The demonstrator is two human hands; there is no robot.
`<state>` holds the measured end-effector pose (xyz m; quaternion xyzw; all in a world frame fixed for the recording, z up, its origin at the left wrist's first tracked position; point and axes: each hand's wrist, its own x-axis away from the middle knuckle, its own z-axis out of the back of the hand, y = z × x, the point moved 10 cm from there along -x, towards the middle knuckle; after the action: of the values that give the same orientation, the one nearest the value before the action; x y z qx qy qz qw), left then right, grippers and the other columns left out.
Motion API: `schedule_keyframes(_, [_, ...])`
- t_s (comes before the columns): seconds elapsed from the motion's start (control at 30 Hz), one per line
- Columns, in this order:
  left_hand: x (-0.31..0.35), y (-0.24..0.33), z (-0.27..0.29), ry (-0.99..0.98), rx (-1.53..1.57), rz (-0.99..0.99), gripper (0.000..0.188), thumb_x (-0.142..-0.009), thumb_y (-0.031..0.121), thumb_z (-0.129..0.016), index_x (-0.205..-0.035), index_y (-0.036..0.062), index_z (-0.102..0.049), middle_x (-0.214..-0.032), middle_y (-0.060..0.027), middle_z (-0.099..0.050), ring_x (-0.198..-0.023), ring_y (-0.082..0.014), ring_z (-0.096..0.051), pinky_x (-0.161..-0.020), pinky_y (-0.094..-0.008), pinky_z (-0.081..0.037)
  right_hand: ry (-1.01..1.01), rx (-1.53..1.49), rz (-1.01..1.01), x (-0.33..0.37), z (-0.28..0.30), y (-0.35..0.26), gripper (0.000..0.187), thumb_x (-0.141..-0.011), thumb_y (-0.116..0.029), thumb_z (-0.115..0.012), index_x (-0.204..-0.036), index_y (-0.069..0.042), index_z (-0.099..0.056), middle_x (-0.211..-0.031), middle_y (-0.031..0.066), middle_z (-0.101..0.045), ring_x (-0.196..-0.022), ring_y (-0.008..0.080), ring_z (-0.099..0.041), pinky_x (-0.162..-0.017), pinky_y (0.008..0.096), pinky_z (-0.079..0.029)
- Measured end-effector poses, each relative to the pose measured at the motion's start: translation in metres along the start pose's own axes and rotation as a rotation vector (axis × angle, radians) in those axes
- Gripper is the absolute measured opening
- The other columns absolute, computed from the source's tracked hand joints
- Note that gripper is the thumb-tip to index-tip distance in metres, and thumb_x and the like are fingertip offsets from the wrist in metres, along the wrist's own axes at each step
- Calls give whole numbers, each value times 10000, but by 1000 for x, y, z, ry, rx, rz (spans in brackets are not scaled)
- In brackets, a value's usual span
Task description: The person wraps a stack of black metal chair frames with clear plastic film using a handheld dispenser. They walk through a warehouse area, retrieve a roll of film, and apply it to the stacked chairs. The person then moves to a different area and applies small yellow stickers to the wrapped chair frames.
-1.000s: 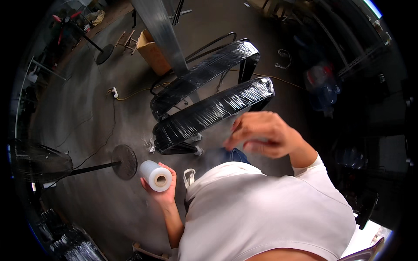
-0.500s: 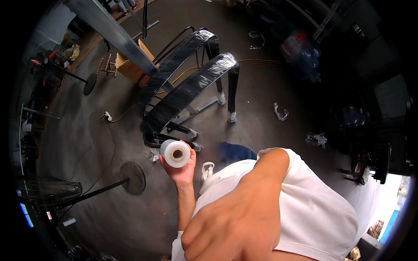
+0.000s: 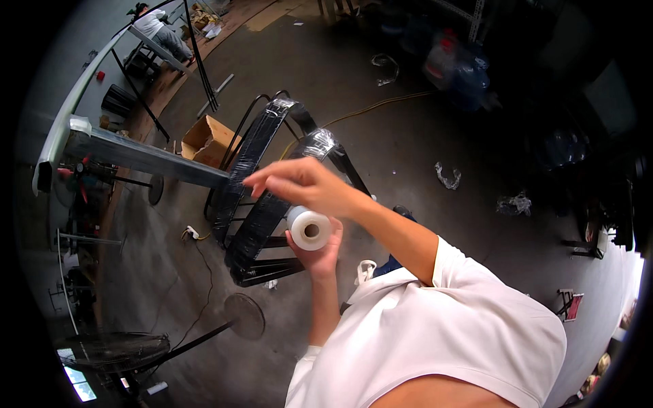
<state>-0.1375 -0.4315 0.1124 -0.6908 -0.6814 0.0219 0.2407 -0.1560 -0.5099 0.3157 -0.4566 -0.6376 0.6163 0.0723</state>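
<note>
My left hand (image 3: 320, 261) is closed around a roll of clear stretch film (image 3: 297, 236), its cardboard core facing up. Above and just beyond the roll, my right hand (image 3: 298, 182) reaches across to the left. Its fingers are loosely stretched out, thumb apart, and nothing shows between them. Beneath both hands stands a black metal frame (image 3: 253, 228) with two long bent arms. Shiny film covers these arms, with bright creases at their upper bends. My right hand hides part of the nearer arm.
A grey metal beam (image 3: 156, 158) extends left from the frame, near an open cardboard box (image 3: 211, 139). A fan (image 3: 112, 350) with a round base (image 3: 245, 316) stands at lower left. Crumpled plastic (image 3: 515, 204) and a yellow cable (image 3: 374, 107) lie on the floor. Another person (image 3: 162, 32) is far left.
My right hand has swung from close to the camera out over the wrapped frame. My left hand still holds the film roll. The view has shifted, bringing another person into sight.
</note>
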Motion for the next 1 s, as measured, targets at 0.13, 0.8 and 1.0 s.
schedule_keyframes(0.13, [-29,-9,32,126,-180,-160,540,-730,469,-603,-1141,131,-508,-1121,-64,-527,-1101,-205,-454,-944,-443,-252,373,142,-486,3,184,152,510,-947,-384,-339,-1206,26,-497,-1206,134,-533,-1154,206,-463,-992,300,-314])
schedule_keyframes(0.8, [-29,-45,53,223,-34,-532,652,-728,491,-596,-1216,96,-421,-1183,-130,-483,-1125,-262,-438,-954,-483,-265,37,284,-450,-17,197,271,429,-857,-312,-425,-639,55,-469,-538,223,-427,-474,330,-434,-508,423,-342])
schedule_keyframes(1.0, [-39,-44,40,93,-33,-463,688,-725,468,-614,-1228,54,-394,-1202,-135,-473,-1142,-270,-429,-993,-480,-256,-138,830,-114,-39,165,204,306,-886,-307,-408,-900,-59,-587,-979,108,-568,-953,247,-512,-818,427,-362])
